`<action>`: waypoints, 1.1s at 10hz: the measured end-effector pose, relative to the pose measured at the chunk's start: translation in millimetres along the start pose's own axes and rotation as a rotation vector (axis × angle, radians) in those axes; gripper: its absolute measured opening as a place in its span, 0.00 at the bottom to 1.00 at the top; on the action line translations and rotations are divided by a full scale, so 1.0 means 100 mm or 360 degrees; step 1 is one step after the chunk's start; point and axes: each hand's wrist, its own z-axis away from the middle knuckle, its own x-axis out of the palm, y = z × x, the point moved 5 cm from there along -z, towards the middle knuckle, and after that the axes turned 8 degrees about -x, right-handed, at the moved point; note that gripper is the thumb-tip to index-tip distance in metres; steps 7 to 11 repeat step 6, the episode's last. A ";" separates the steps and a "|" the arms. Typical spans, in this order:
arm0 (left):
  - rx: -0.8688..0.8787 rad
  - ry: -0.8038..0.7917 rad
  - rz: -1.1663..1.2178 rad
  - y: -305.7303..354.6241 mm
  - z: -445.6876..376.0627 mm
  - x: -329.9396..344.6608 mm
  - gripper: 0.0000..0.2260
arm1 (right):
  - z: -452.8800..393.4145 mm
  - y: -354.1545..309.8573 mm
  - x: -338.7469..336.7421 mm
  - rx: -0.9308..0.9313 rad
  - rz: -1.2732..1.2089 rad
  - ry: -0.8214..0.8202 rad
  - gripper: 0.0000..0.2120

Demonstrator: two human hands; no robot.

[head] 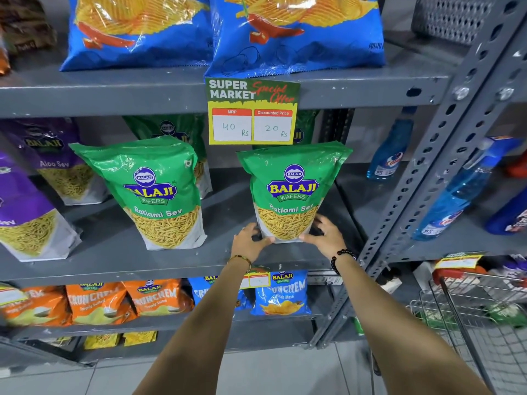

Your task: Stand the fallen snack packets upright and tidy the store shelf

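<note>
A green Ratlami Sev packet (292, 192) stands upright on the grey middle shelf (119, 243), right of centre. My left hand (248, 240) grips its lower left corner and my right hand (326, 234) grips its lower right corner. A second green Ratlami Sev packet (154, 195) stands upright to the left, apart from my hands. More green packets stand behind both, partly hidden. Purple Aloo Sev packets (54, 163) lean at the far left of the same shelf.
A yellow price tag (252, 112) hangs from the upper shelf edge under blue chip bags (296, 35). Orange and blue Crunchem bags (281, 295) fill the lower shelf. Blue spray bottles (387, 155) stand on the right rack. A wire trolley (467, 306) is at lower right.
</note>
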 end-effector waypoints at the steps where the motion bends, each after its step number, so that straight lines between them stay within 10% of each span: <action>1: 0.0001 -0.0004 0.0019 -0.01 -0.01 0.01 0.24 | -0.02 0.01 0.00 -0.0011 0.0002 -0.0009 0.35; 11: -0.0043 0.0040 -0.0610 -0.28 0.12 -0.01 0.33 | 0.21 0.26 0.13 0.0008 0.0534 0.0106 0.45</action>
